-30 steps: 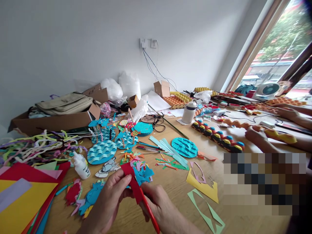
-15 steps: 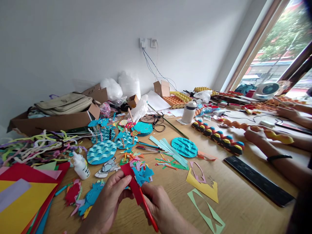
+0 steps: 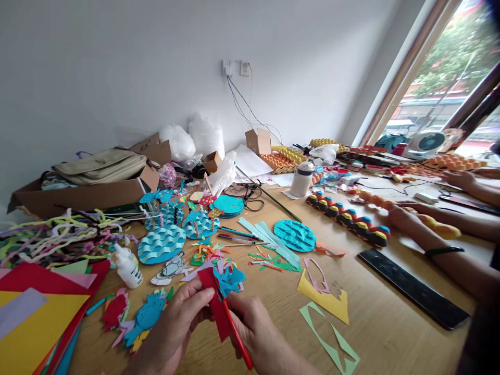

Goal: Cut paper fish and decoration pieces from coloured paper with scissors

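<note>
Between thumb and fingers, my left hand pinches a strip of red paper above the front of the table. My right hand is closed on red-handled scissors, whose blades lie along the paper. Just beyond the hands are blue paper scraps and mixed colored offcuts. Left of them lie a blue paper fish and a red paper cutout.
A white glue bottle stands at left, near stacked colored paper. Green cutout remains lie right of my hands, before a black phone-like slab. Another person's hand holds a painted egg-carton strip.
The red paper has shifted slightly down and right, and its lower end hangs lower beside the scissors. My hands stay nearly in place. The other person's hands have shifted slightly on the egg-carton strip.
</note>
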Demonstrator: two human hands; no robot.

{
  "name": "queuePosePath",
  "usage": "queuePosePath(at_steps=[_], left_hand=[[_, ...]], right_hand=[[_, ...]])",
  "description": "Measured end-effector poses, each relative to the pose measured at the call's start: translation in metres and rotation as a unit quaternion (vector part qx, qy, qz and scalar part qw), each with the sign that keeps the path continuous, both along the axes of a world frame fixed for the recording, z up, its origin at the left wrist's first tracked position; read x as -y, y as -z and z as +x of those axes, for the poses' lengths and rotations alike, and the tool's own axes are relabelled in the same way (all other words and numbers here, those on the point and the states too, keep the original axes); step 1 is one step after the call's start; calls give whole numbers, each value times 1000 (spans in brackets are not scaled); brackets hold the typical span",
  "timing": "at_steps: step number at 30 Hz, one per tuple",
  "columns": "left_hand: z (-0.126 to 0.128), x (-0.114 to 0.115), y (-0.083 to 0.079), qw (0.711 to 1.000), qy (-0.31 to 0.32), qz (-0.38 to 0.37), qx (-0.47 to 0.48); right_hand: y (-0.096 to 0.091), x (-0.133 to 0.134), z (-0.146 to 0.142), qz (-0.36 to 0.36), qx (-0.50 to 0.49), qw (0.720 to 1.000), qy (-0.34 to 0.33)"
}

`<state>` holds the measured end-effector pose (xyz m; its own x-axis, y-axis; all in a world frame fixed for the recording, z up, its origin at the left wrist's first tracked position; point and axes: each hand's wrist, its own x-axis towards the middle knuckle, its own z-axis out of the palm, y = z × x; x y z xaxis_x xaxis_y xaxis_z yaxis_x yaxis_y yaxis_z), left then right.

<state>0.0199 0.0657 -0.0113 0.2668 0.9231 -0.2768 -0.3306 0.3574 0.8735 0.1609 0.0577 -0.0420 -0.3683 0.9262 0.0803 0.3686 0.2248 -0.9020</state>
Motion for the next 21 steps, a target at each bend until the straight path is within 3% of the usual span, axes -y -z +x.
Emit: queuePosePath(at_steps=[14, 21], left_hand=[[9, 1, -1, 999, 3, -48, -17], [10, 0, 6, 998, -11, -38, -56]], right_hand=[[14, -5, 0, -30, -42, 999, 12], [22, -7, -1, -111, -125, 986, 15]])
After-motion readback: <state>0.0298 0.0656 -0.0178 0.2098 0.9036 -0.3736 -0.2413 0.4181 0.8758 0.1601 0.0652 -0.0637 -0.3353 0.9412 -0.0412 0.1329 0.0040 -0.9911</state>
